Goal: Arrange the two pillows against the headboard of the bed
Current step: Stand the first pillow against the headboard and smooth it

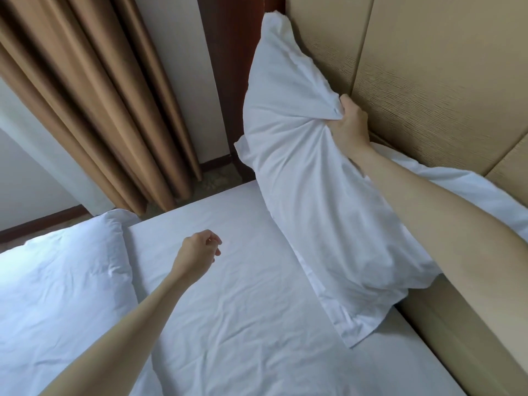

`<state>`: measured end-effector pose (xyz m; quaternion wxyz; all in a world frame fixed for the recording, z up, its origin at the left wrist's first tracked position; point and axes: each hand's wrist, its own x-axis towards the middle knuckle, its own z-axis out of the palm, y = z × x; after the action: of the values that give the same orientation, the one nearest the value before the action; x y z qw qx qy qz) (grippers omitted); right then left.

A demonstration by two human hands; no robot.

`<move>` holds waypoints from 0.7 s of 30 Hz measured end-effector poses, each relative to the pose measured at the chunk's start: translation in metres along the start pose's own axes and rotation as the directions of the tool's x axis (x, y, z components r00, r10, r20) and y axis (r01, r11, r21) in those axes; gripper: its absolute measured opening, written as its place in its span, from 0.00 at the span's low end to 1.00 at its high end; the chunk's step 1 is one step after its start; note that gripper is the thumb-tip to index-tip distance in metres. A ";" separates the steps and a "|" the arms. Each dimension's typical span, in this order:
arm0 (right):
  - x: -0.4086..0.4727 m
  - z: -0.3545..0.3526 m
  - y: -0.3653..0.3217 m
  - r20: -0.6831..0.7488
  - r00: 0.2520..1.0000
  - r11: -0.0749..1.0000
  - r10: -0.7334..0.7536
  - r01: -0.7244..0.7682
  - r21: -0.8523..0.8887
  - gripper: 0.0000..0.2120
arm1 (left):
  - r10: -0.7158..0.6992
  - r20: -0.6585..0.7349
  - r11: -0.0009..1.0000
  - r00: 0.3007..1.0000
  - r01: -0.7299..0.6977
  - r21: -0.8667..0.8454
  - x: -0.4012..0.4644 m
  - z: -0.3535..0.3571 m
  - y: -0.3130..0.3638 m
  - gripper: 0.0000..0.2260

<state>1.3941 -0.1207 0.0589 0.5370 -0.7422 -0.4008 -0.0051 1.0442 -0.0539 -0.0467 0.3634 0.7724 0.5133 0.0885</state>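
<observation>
Leaning against the padded tan headboard (445,81), one white pillow (300,172) stands tilted, its lower end on the bed (234,304); the right hand (347,125) clenches a bunch of its cover. White bedding (457,190) lies behind that forearm. The left hand (200,250) hovers loosely curled, grasping nothing. A second pillow (57,281) lies flat at the bed's left edge, beside brown curtains (94,90).

The bed (243,310), under a wrinkled white sheet, fills the lower middle of the frame. A white pillow (308,195) stands tilted on it at right against the headboard (428,81). A second pillow (57,281) lies flat at lower left.
</observation>
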 end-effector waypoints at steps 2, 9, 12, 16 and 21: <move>0.011 -0.002 0.000 0.005 0.999 0.995 0.038 -0.037 -0.092 0.15 | 0.000 0.012 1.000 1.000 0.000 0.000 -0.001 0.002 -0.002 0.12; -0.010 -0.011 0.037 0.249 0.835 0.617 0.491 -0.132 -0.776 0.33 | -0.010 0.057 1.000 0.998 0.010 -0.005 -0.011 0.017 -0.004 0.12; -0.038 -0.016 0.053 0.240 0.824 0.517 0.513 -0.074 -0.853 0.33 | 0.000 0.079 1.000 0.997 0.000 0.001 -0.015 0.018 -0.001 0.12; -0.058 -0.036 0.045 0.217 0.878 0.344 0.427 0.064 -0.937 0.20 | 0.007 0.091 1.000 0.996 -0.008 0.005 -0.025 0.019 0.006 0.12; -0.056 -0.087 0.015 0.070 0.981 0.559 0.178 -0.042 -0.828 0.11 | 0.039 0.112 0.999 0.993 -0.040 0.005 -0.045 0.022 0.022 0.11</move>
<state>1.4022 -0.2253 0.0591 0.0983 -0.9284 -0.3432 -0.1031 1.0511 -0.1081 -0.0375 0.3870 0.7876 0.4768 0.0503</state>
